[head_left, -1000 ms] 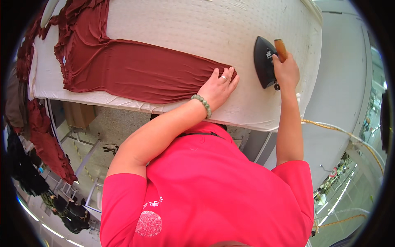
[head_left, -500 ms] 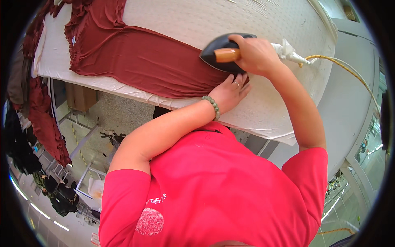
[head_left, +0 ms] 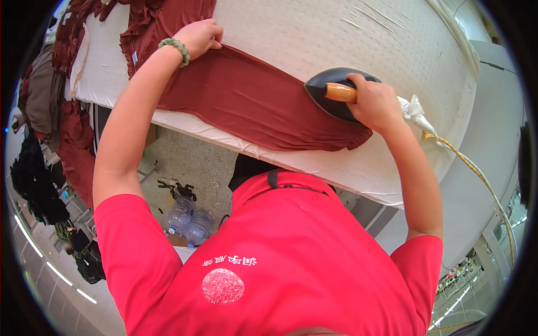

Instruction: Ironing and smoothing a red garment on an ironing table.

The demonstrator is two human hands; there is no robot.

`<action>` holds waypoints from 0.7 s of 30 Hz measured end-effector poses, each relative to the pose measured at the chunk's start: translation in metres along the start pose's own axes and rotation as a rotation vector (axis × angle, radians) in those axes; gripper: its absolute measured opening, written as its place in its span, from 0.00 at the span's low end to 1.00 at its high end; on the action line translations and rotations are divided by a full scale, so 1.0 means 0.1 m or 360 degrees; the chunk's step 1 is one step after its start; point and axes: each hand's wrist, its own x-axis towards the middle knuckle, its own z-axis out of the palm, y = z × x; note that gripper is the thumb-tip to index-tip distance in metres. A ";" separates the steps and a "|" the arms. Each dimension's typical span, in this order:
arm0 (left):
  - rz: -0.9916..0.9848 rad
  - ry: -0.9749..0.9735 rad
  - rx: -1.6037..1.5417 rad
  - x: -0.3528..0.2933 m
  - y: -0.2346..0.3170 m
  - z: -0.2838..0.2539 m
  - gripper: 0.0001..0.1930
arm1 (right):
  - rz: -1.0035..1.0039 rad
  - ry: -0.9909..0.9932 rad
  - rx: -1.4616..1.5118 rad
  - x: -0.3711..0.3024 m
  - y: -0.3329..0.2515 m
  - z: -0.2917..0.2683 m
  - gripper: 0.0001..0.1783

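Observation:
A dark red garment (head_left: 241, 92) lies on the white padded ironing table (head_left: 269, 33), one long leg-like part stretched toward the right and its gathered end at the left. My left hand (head_left: 200, 38) is closed on the cloth at its far edge, fingers curled. With my right hand (head_left: 378, 103) I grip the orange-brown wooden handle (head_left: 341, 92) of a black iron (head_left: 330, 78). The iron rests on the right end of the leg-like part, partly over the bare padding. Creases run along the near edge of the cloth beside it.
A yellowish cord (head_left: 471, 165), wrapped in white cloth near the iron, runs off to the right. Dark garments (head_left: 36, 173) and another dark red garment (head_left: 77, 151) hang at the left. Large plastic bottles (head_left: 197, 225) stand on the floor below the table's near edge.
My left hand has moved from beside the iron to the far edge of the cloth at the left and grips it there. The iron stays at the cloth's right end in my right hand.

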 end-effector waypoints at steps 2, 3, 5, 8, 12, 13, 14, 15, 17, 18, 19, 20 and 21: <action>0.0048 0.0041 -0.0020 0.05 -0.06 0.01 0.07 | 0.0030 -0.0001 0.0013 0.13 -0.24 -0.02 0.25; 0.0085 0.0074 -0.0049 0.07 -0.08 0.05 0.07 | 0.0039 0.0003 0.0003 0.20 -0.37 -0.06 0.25; 0.0147 0.0126 -0.0067 0.13 -0.17 0.08 0.06 | 0.0091 -0.0066 0.0044 0.40 -0.68 -0.10 0.24; 0.0174 0.0229 -0.0302 0.10 -0.24 0.22 0.06 | 0.0186 -0.0121 0.0080 0.69 -1.05 -0.13 0.22; 0.0261 0.0302 -0.0355 0.15 -0.29 0.25 0.06 | 0.0307 -0.0139 0.0136 1.14 -1.51 -0.20 0.18; 0.0277 0.0319 -0.0355 0.16 -0.32 0.24 0.06 | 0.0312 -0.0115 0.0142 1.26 -1.61 -0.21 0.17; 0.0246 0.0392 -0.0408 0.16 -0.33 0.25 0.06 | 0.0319 -0.0097 0.0153 1.35 -1.71 -0.21 0.16; 0.0214 0.0468 -0.0460 0.15 -0.34 0.26 0.07 | 0.0333 -0.0087 0.0142 1.43 -1.80 -0.23 0.16; 0.0122 0.0653 -0.0683 -0.01 -0.38 0.16 0.10 | 0.0332 -0.0078 0.0203 1.61 -1.95 -0.33 0.16; 0.0099 0.0766 -0.0865 -0.14 -0.36 0.07 0.11 | 0.0360 -0.0049 0.0215 1.67 -1.96 -0.42 0.16; 0.0092 0.0982 -0.0819 -0.23 -0.36 0.02 0.14 | 0.0445 0.0011 0.0158 1.70 -1.85 -0.44 0.16; 0.0083 0.1104 -0.0933 -0.47 -0.38 -0.05 0.13 | 0.0526 0.0059 0.0205 1.70 -1.72 -0.39 0.15; -0.0077 0.1126 -0.0851 -0.71 -0.46 -0.07 0.11 | 0.0618 0.0134 0.0244 1.66 -1.49 -0.40 0.15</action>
